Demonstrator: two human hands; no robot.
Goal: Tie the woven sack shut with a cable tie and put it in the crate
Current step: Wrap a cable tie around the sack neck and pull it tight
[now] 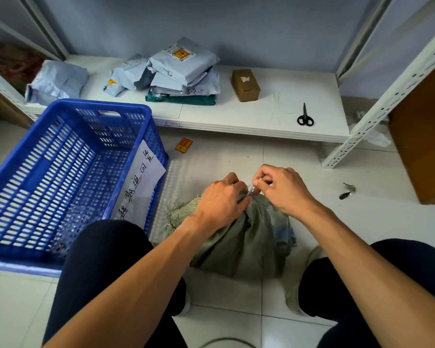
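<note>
White floor tiles (362, 222) carry the grey-green woven sack (249, 237), which lies between the person's knees, near the right side of the blue crate (39, 172) and outside it. The left hand (219, 199) grips the gathered neck of the sack with curled fingers, and the right hand (281, 187) pinches a thin pale cable tie (251, 188) at this neck between thumb and fingertips. Black scissors (305, 116) lie near the front edge of the low white shelf (261, 114).

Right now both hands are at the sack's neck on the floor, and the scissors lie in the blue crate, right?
Not the scissors: the head view shows them on the white shelf, not in the blue crate. Left hand and right hand are at the neck of the sack.
</note>
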